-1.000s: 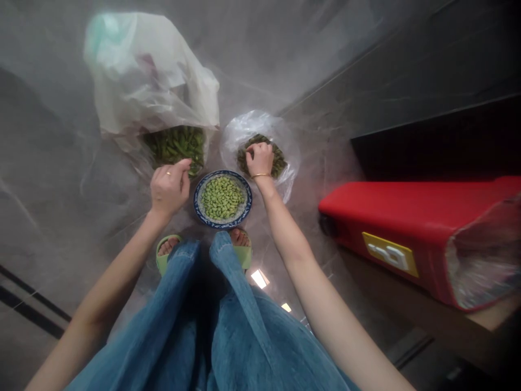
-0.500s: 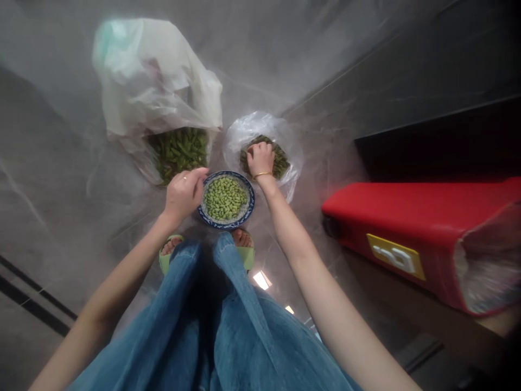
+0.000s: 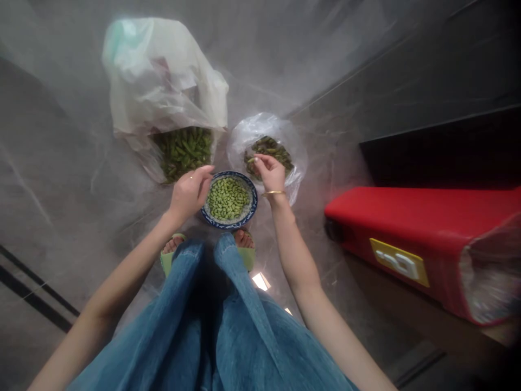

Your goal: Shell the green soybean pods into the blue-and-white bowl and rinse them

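Note:
A blue-patterned bowl [image 3: 205,213] on the floor holds shelled green beans [image 3: 228,199]. At its upper left rim is my left hand [image 3: 189,193], fingers curled together; whatever may be in them is hidden. My right hand [image 3: 272,175] is over the front of a clear plastic bag [image 3: 260,124], thumb and forefinger pinched on what looks like a small green bean pod [image 3: 251,161]. Brownish-green pods or shells [image 3: 274,152] lie in that bag. To the left, a larger white plastic bag [image 3: 163,81] lies open toward me with whole green bean pods [image 3: 187,149] in its mouth.
On the right stands a red bin [image 3: 407,212] with a yellow label and a clear liner. My feet in green slippers [image 3: 246,255] are just below the bowl, between my jeans-covered knees. Grey tiled floor [image 3: 73,163] surrounds everything.
My right hand has drawn back from the pile in the clear bag toward me, now with a small green piece at its fingertips. My left hand stays by the bowl; the view has shifted slightly.

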Demonstrator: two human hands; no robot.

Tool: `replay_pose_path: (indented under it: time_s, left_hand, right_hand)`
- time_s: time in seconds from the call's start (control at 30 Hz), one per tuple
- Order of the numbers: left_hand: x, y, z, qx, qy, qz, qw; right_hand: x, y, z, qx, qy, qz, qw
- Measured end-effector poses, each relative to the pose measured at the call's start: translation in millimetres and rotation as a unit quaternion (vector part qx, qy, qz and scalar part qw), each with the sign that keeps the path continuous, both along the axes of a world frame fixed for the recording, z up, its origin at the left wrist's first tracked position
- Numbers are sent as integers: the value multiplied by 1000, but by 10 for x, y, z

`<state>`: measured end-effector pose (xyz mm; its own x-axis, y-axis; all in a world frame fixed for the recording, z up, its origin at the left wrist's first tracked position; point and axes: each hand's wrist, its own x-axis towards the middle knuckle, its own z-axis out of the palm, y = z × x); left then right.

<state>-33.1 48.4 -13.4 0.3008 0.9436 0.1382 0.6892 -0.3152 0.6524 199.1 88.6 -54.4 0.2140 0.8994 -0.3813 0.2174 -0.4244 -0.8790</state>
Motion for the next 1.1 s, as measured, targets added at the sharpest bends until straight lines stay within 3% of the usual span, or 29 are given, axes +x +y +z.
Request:
replay_pose_path:
  time_s: [0.07,0.13,0.3,0.5,0.87,1.1]
  left_hand:
    - [36,-8,1,-13,-4,-43,999]
    - [81,-29,-7,-24,-13,-88,996]
    - [151,-118,-50,-60,-56,-94,992]
    - [127,-207,-24,-46,-74,-54,995]
    - [104,-277,-59,25,52,-143,988]
    - [109,-296,-81,68,93,-161,980]
  right_hand:
    - [-116,-207,130,-56,125,6,990]
    - [-246,-385,251,-102,190,30,976]
    - [-479,-586,402,-121,207,37,970]
    - [-536,-595,385,-114,185,38,975]
    - [-671,-679,316,-162,217,-32,962]
    - [-765,-767,312,-137,264,-61,953]
